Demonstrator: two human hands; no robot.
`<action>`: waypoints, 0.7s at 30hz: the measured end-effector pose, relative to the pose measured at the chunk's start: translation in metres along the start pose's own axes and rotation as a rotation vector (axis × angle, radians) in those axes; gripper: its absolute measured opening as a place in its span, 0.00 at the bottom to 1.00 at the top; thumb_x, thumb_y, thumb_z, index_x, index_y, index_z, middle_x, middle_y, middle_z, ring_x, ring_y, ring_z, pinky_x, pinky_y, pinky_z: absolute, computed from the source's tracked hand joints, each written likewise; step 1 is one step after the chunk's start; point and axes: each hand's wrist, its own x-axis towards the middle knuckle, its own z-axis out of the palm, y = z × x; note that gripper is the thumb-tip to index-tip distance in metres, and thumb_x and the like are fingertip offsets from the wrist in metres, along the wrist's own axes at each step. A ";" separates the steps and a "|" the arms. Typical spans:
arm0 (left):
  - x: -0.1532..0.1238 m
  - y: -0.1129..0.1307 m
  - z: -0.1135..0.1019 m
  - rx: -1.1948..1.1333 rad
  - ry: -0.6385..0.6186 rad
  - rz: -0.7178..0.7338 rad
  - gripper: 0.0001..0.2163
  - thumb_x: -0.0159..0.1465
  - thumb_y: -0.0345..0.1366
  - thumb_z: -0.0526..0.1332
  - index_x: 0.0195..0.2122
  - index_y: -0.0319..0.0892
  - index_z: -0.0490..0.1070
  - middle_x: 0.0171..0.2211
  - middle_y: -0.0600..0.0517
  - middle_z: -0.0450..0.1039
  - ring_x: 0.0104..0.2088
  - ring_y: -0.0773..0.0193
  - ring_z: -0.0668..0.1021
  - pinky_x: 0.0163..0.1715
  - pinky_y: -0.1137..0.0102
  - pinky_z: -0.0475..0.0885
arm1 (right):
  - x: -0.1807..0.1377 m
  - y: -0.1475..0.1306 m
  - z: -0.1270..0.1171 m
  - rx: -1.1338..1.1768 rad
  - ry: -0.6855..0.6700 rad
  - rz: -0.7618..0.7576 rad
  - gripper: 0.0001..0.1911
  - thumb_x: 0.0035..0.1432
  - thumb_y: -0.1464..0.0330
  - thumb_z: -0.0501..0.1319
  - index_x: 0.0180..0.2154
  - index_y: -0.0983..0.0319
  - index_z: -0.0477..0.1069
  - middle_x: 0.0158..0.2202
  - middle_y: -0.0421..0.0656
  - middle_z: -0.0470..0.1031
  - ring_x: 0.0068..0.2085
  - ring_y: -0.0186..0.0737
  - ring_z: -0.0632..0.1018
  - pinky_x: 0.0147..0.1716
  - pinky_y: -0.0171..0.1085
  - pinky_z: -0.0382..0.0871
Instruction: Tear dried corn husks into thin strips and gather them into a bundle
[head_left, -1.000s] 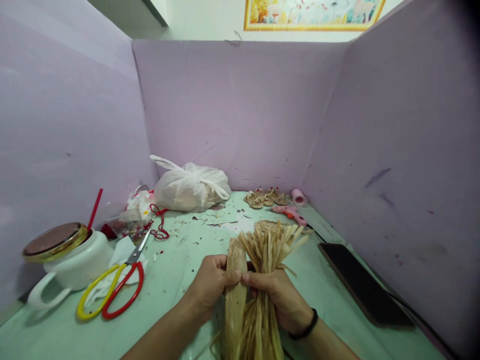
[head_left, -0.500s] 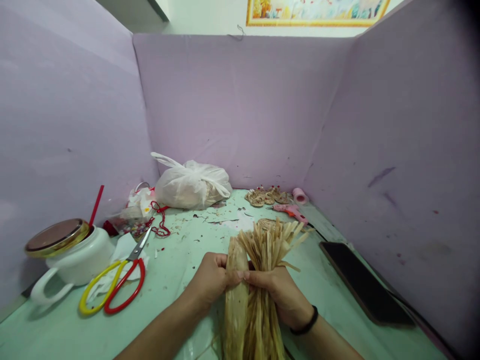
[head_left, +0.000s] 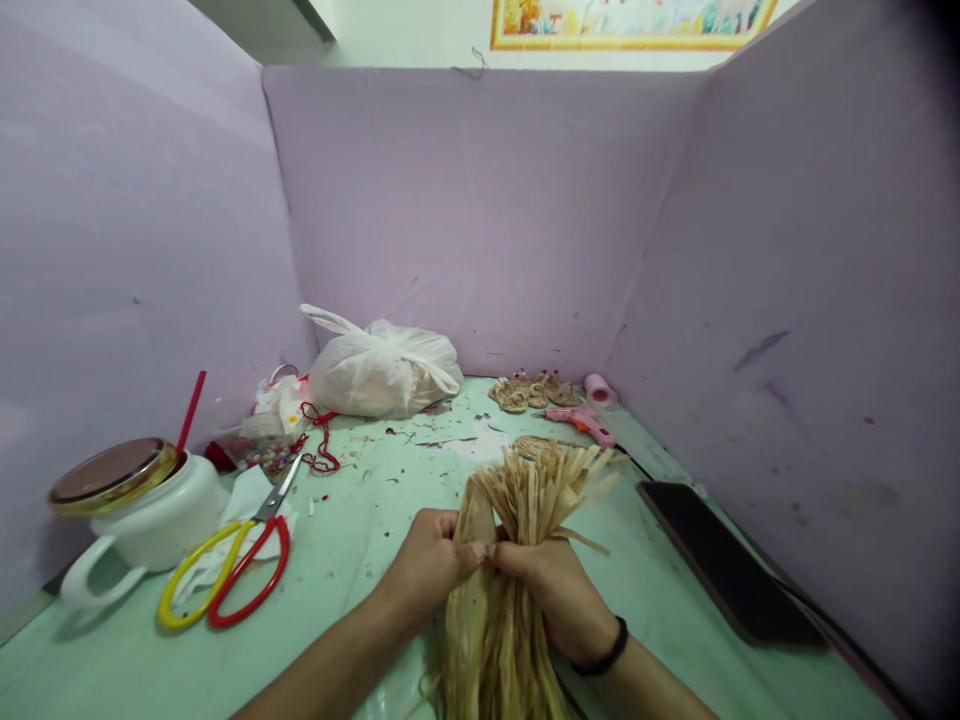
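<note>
A bundle of dry straw-coloured strips [head_left: 529, 640] stands upright at the near middle, its cut ends fanned out at the top. My right hand [head_left: 559, 585] is wrapped round it just below the fan, with a black band on the wrist. Against the bundle's left side lies a wide, flat dry husk strip [head_left: 466, 630]. My left hand [head_left: 435, 562] pinches that strip, thumb in front and fingers behind. Both thumbs nearly meet between strip and bundle. The lower ends run out of the picture.
At left are scissors [head_left: 244, 575] with yellow and red handles and a lidded white mug [head_left: 161, 520]. A tied white plastic bag [head_left: 382, 370], woven pieces [head_left: 532, 390] and a pink glue gun [head_left: 581, 420] lie at the back. A dark phone [head_left: 731, 565] rests at right. Lilac panels [head_left: 480, 220] enclose the table.
The husk strip's top has bent over toward the bundle and sits a little lower. Both hands keep their hold, nearly in the same place.
</note>
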 end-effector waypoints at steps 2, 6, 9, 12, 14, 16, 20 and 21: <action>0.001 0.000 -0.003 -0.061 -0.045 -0.037 0.11 0.35 0.36 0.68 0.15 0.36 0.68 0.13 0.55 0.64 0.18 0.68 0.66 0.21 0.73 0.59 | -0.001 0.000 -0.001 0.074 -0.047 0.092 0.10 0.30 0.74 0.65 0.24 0.65 0.73 0.22 0.40 0.75 0.26 0.41 0.73 0.27 0.37 0.67; 0.002 0.001 -0.011 -0.179 -0.145 -0.140 0.12 0.35 0.34 0.69 0.20 0.33 0.72 0.17 0.50 0.71 0.22 0.64 0.72 0.27 0.70 0.64 | -0.001 0.000 -0.004 0.207 -0.123 0.217 0.11 0.29 0.73 0.67 0.23 0.66 0.73 0.21 0.41 0.74 0.24 0.39 0.74 0.28 0.37 0.67; 0.003 0.003 -0.014 -0.222 -0.163 -0.180 0.13 0.37 0.33 0.69 0.24 0.32 0.74 0.22 0.46 0.75 0.24 0.62 0.74 0.30 0.69 0.66 | 0.003 0.002 -0.007 0.256 -0.151 0.232 0.12 0.31 0.72 0.68 0.25 0.66 0.74 0.23 0.43 0.76 0.26 0.40 0.75 0.30 0.38 0.68; 0.004 0.005 -0.015 -0.235 -0.133 -0.207 0.13 0.38 0.33 0.69 0.25 0.31 0.74 0.24 0.44 0.76 0.24 0.62 0.75 0.30 0.69 0.67 | 0.007 0.003 -0.010 0.314 -0.185 0.260 0.12 0.33 0.72 0.68 0.26 0.66 0.74 0.23 0.44 0.77 0.27 0.40 0.76 0.31 0.38 0.68; 0.005 0.007 -0.015 -0.233 -0.102 -0.203 0.13 0.38 0.33 0.69 0.25 0.31 0.74 0.23 0.44 0.76 0.24 0.62 0.75 0.31 0.69 0.67 | 0.010 0.004 -0.012 0.355 -0.225 0.315 0.10 0.34 0.71 0.67 0.25 0.66 0.73 0.21 0.43 0.76 0.25 0.39 0.76 0.31 0.37 0.68; 0.006 0.008 -0.015 -0.226 -0.091 -0.195 0.14 0.38 0.34 0.69 0.26 0.31 0.74 0.22 0.44 0.76 0.23 0.62 0.75 0.30 0.68 0.68 | 0.011 0.004 -0.014 0.384 -0.253 0.361 0.08 0.36 0.71 0.67 0.25 0.67 0.73 0.19 0.42 0.75 0.23 0.37 0.75 0.31 0.36 0.68; 0.003 0.008 -0.015 -0.199 -0.090 -0.163 0.14 0.40 0.35 0.68 0.26 0.31 0.75 0.22 0.46 0.77 0.23 0.62 0.75 0.29 0.69 0.68 | 0.004 0.003 -0.013 0.415 -0.279 0.342 0.07 0.38 0.72 0.65 0.26 0.67 0.74 0.19 0.41 0.75 0.21 0.34 0.74 0.30 0.33 0.68; 0.002 0.007 -0.015 -0.191 -0.091 -0.150 0.14 0.40 0.36 0.68 0.27 0.31 0.75 0.23 0.47 0.77 0.23 0.62 0.75 0.28 0.70 0.67 | 0.001 0.002 -0.012 0.418 -0.280 0.313 0.08 0.39 0.72 0.65 0.27 0.67 0.74 0.20 0.41 0.76 0.22 0.34 0.74 0.30 0.33 0.68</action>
